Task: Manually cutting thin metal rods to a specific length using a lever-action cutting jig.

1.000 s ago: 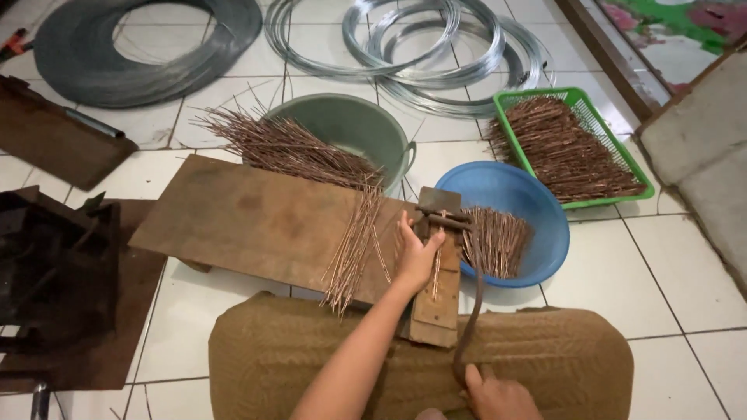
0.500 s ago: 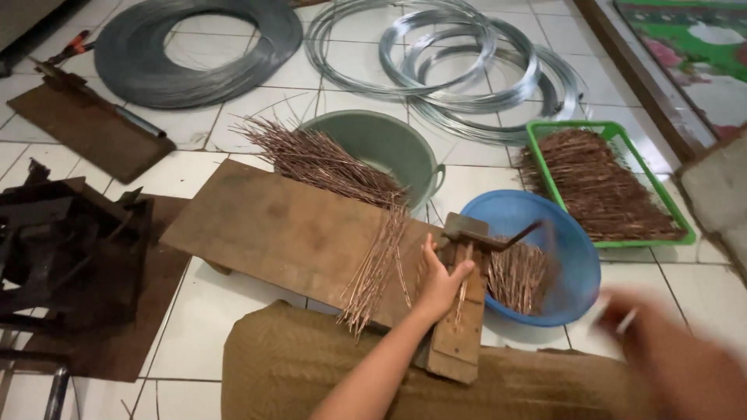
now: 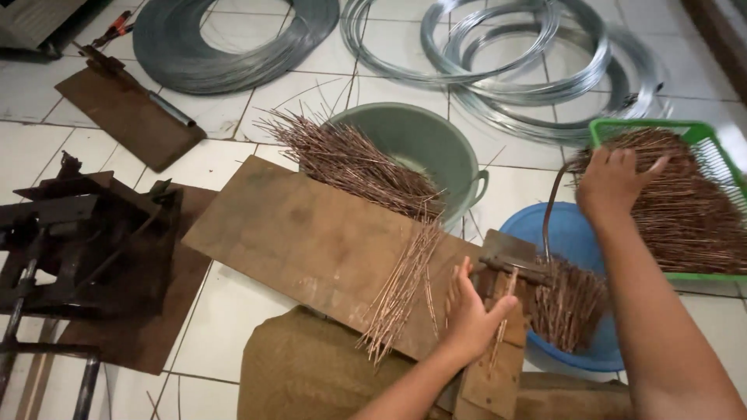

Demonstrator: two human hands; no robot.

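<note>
While the left hand [image 3: 471, 315] rests on a small wooden block [image 3: 498, 358], fingers loosely curled, thumb out, it pins a thin rod [image 3: 502, 323] against the block; not a clenched grip. Metal lever [image 3: 513, 268] sits across the block's top, w/ a curved handle rising toward the right hand [image 3: 615, 183]. Right hand is up by the green basket [image 3: 700, 136], fingers bent over the heap of rusty rods [image 3: 685, 206] in it; whether it's grasping any, can't tell. Blue basin [image 3: 572, 233] lies btwn the block & basket, short cut pieces [image 3: 568, 303] inside. Loose rods [image 3: 405, 280] trail across a wooden board [image 3: 311, 241], more fanned over the green tub [image 3: 432, 144] behind. Wire coils [image 3: 537, 70] lie on tile at back; dark metal frame [image 3: 70, 233] far left.
</note>
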